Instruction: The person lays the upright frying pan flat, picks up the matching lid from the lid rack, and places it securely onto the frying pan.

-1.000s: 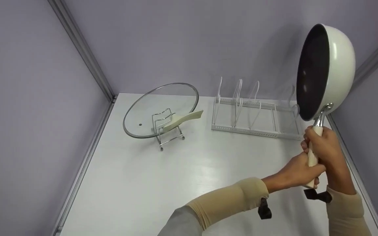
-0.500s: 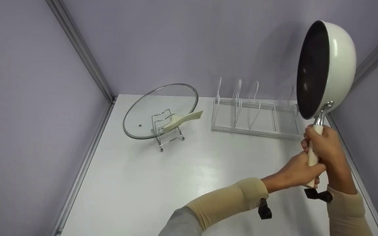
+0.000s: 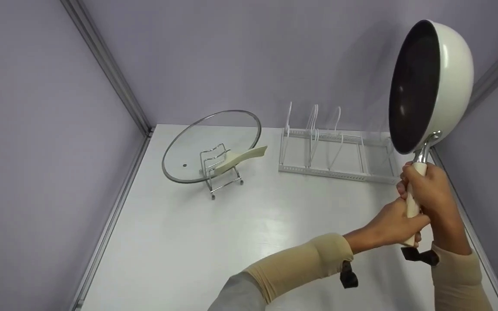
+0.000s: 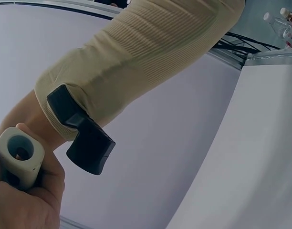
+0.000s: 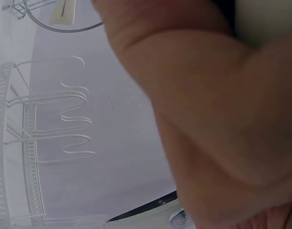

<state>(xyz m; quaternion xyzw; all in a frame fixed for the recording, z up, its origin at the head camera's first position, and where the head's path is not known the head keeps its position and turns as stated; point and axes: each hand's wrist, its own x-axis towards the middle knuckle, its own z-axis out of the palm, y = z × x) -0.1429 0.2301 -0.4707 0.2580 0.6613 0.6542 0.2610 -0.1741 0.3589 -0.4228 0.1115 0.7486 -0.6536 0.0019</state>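
A deep white frying pan (image 3: 455, 82) with a dark inside is held up on the right in the head view, its bowl turned sideways with the opening facing left. Its pale handle (image 3: 412, 208) points down toward me. My right hand (image 3: 431, 190) grips the handle near the metal joint. Lower down, my left hand (image 3: 394, 224) wraps round the handle's end. The handle's hollow end (image 4: 23, 155) shows in the left wrist view. In the right wrist view my right hand (image 5: 217, 105) fills much of the picture, and part of the pan's rim appears at the bottom.
Left of the pan, a white wire rack (image 3: 322, 172) with upright dividers stands at the table's back. Further left, a glass lid (image 3: 180, 149) leans in a small chrome stand (image 3: 223, 185) with a pale spatula-like piece (image 3: 244, 157). Lilac walls (image 3: 231, 56) enclose the white table (image 3: 188, 242).
The pan has risen slightly, and its bowl has tilted a little, showing more of the dark inside. Both hands keep their grip on the handle. The rack and lid have stayed put.
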